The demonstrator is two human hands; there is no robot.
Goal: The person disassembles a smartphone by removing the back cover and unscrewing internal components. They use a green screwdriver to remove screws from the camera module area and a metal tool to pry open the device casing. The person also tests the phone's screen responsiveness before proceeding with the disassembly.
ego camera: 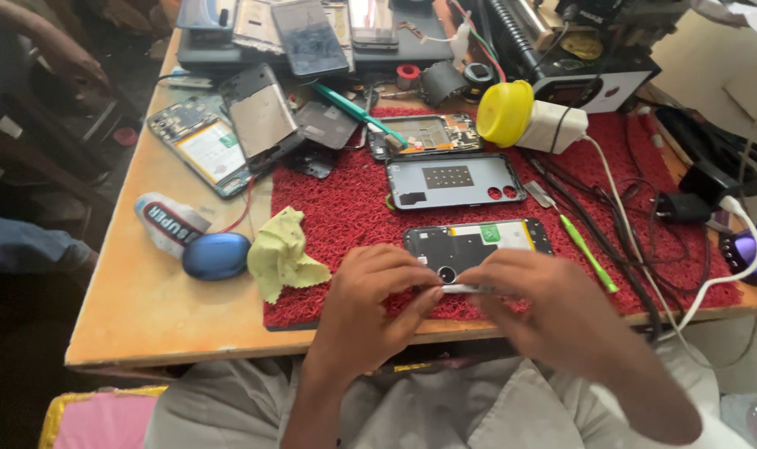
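Observation:
An opened phone (478, 243) lies on the red mat (345, 208) near the table's front edge, its dark inner frame and a green sticker showing. My left hand (370, 303) and my right hand (544, 303) meet at the phone's near edge. Both pinch a thin silvery strip (466, 288) between their fingertips, just below the round camera hole. A grey phone back cover (453, 180) lies behind it on the mat.
A yellow-green cloth (283, 254), a blue oval case (216, 255) and a glue tube (169, 223) sit left of the mat. Several dismantled phones (204, 145) crowd the far side. A green pry tool (586, 249), cables and a yellow-capped white thing (520, 116) lie right.

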